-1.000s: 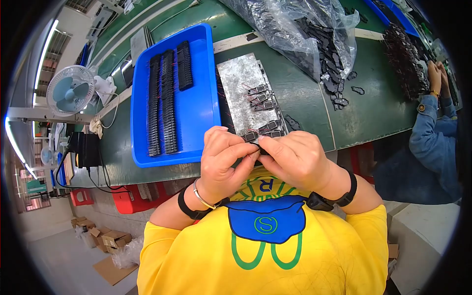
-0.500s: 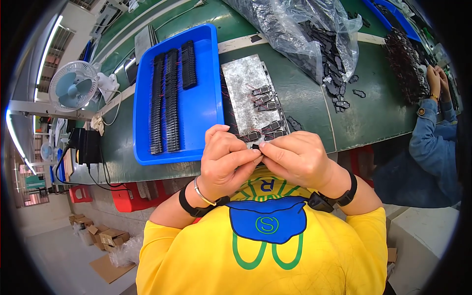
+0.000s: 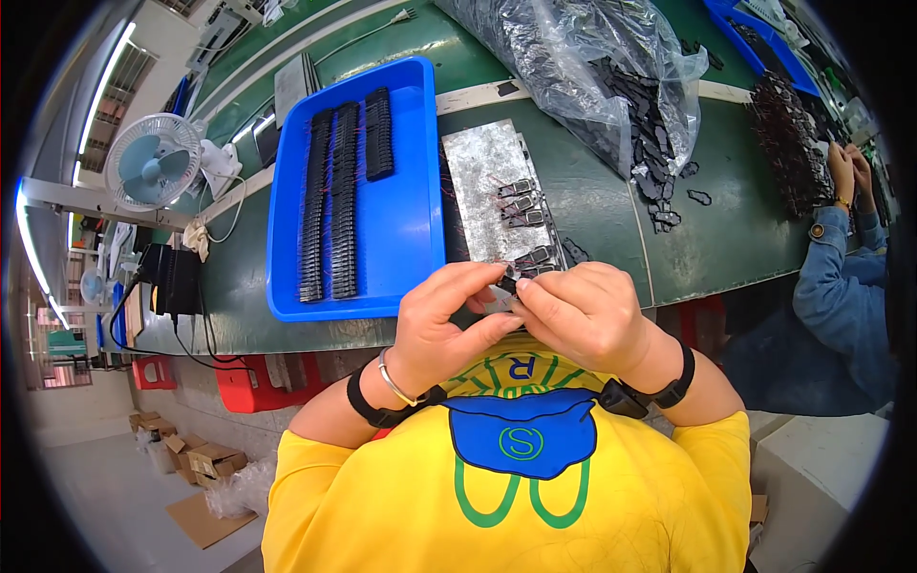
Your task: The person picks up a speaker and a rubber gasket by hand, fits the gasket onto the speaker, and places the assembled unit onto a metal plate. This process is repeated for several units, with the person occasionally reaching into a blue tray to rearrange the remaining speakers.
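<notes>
My left hand (image 3: 447, 320) and my right hand (image 3: 581, 315) meet at the near edge of the green table (image 3: 592, 191), fingertips pinched together on one small black part (image 3: 507, 286). Just beyond them lies a grey metal plate (image 3: 482, 181) with a few similar small parts (image 3: 521, 202) on it. Left of the plate stands a blue tray (image 3: 406, 220) holding three long rows of black parts (image 3: 330, 215).
A clear plastic bag (image 3: 583, 67) full of black parts lies at the far right of the table, with loose parts beside it. Another person in a blue sleeve (image 3: 841, 277) works at the right. A desk fan (image 3: 153, 162) stands at the left; red bins sit under the table.
Both hands have stayed together over the table's near edge, with only small finger movements on the part.
</notes>
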The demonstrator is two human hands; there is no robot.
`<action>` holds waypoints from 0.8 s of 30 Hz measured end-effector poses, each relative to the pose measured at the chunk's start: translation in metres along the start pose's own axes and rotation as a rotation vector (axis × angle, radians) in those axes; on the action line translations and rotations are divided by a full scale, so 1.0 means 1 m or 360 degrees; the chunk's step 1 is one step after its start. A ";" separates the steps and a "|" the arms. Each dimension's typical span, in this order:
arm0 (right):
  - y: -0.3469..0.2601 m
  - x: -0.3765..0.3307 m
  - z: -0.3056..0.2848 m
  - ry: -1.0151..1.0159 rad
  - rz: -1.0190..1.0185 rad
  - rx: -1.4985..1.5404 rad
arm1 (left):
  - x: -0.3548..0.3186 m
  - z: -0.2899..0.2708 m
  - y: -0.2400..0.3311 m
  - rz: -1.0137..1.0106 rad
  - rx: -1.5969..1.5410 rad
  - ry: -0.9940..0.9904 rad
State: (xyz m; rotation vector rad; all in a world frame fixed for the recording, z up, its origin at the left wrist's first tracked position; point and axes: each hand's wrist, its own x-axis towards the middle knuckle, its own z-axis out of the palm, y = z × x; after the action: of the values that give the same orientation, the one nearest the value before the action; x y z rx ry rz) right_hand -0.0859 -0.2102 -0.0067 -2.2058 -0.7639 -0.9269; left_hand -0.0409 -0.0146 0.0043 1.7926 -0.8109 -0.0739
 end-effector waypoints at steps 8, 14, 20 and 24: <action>-0.001 -0.003 0.004 0.0057 0.0002 -0.0069 | 0.003 0.007 -0.001 0.0114 0.0346 0.0077; 0.001 -0.006 0.006 0.0083 -0.0090 -0.0125 | 0.004 0.008 0.000 0.0138 0.0405 0.0159; 0.000 -0.008 0.009 0.0094 -0.0141 -0.0182 | 0.002 0.005 -0.001 -0.0142 0.0246 0.0119; 0.001 -0.008 0.008 0.0094 -0.0167 -0.0162 | 0.000 0.003 -0.003 -0.0420 -0.0120 0.0060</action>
State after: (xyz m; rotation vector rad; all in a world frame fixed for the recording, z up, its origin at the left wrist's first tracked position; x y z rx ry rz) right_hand -0.0869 -0.2069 -0.0172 -2.2324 -0.8280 -1.0999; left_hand -0.0408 -0.0165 0.0008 1.8149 -0.5343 -0.2392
